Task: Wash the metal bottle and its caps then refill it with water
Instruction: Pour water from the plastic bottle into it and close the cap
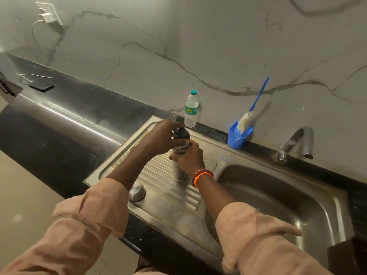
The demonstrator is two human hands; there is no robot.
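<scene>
1. Standing upright on the ribbed draining board [158, 187] at the centre of the frame, the metal bottle [178, 171] is kept where any spill would run toward the basin [278, 195] at the lower right; its base is planted on the ridges, which probably steadies it against a twisting force.
2. The bottle's long axis is seen running bottom to top in the picture, tilted slightly toward the upper right by the wide lens, with its mouth end pointing up toward the wall and capped by a black cap [181, 135].
3. The right hand [188, 157] is wrapped around the bottle's upper body, just under the black cap, apparently to stop the bottle from turning; a beaded band is worn at that wrist.
4. The left hand [158, 135] is closed over the black cap from the left and above, a grip that suits unscrewing it, though the direction of turning cannot be told.
5. A rounded steel cap [137, 192] is laid on the draining board at the lower left of the bottle, well apart from it, judged to be the outer cap already set aside.
6. A bottle brush [251, 111] is propped in a blue cup [239, 135] against the wall at the upper right, within reach for scrubbing later.
</scene>
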